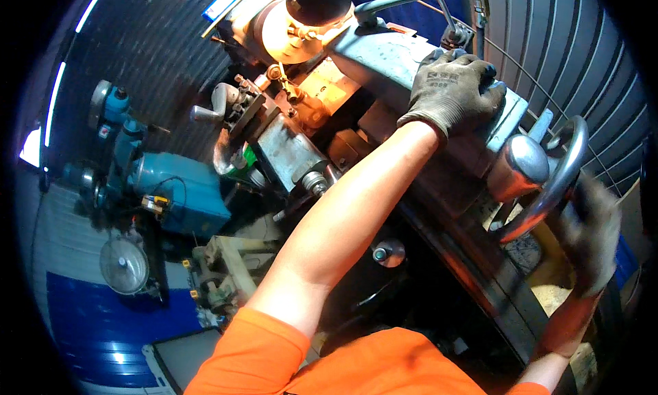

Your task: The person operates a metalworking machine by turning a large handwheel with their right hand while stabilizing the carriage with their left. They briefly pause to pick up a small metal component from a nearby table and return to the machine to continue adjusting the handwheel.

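A grey-blue lathe tailstock [384,55] runs across the upper right. My left hand [456,86], in a grey work glove with dark fingertips, lies on top of it, fingers curled over its far side. At the tailstock's right end is a metal handwheel [579,148] around a shiny rounded hub [526,158]. Beside the wheel's lower right rim is my right hand [593,230], also gloved and smeared by motion. Its fingers are too blurred to show whether they grip the rim.
Left of the tailstock stand the tool post [240,103] and the carriage slide [291,151]. A lamp [319,4] lights the round chuck area at the top. The dark lathe bed [473,278] slopes down right. A teal machine [181,189] stands farther left, near corrugated walls.
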A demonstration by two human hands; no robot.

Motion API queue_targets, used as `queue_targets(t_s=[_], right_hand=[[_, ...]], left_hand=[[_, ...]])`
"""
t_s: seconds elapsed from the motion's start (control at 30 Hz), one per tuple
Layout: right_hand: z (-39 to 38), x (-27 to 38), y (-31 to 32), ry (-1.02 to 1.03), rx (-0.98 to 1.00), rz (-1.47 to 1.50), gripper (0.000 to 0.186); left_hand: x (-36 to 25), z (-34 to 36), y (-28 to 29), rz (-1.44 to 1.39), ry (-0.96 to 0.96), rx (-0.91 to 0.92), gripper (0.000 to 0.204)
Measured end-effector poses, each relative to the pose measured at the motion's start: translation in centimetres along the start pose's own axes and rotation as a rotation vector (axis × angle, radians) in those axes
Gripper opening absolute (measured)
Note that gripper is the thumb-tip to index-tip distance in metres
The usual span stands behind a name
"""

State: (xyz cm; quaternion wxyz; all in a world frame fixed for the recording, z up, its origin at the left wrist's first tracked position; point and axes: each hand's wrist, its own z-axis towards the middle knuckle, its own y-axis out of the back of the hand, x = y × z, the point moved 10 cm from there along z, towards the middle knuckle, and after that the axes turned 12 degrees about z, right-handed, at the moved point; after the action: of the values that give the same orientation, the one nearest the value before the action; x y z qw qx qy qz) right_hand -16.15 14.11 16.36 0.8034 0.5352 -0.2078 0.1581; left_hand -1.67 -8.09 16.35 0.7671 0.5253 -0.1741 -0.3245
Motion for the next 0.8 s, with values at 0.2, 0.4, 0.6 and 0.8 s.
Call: queue_targets(t_s=[0.2, 0.4, 0.6, 0.8], right_hand=[[-6.4, -4.4, -12.3, -0.052, 0.315, 0.279, 0.028], [3.6, -15.9, -7.2, -0.260, 0.004, 0.052, 0.027], [2.1, -1.6, 0.5, -0.042, -0.036, -0.098, 0.031], [-5.7, -4.7, -12.0, -0.141, 0.344, 0.385, 0.038]], left_hand=[[-0.5, -0.1, 0.4, -0.055, -0.005, 0.037, 0.052], [-0.9, 0.3, 0.0, -0.017, -0.042, -0.011, 0.055], [-0.1, 0.1, -0.1, -0.039, -0.017, -0.009, 0.053], [-0.4, -0.3, 0.9, -0.027, -0.007, -0.028, 0.052]])
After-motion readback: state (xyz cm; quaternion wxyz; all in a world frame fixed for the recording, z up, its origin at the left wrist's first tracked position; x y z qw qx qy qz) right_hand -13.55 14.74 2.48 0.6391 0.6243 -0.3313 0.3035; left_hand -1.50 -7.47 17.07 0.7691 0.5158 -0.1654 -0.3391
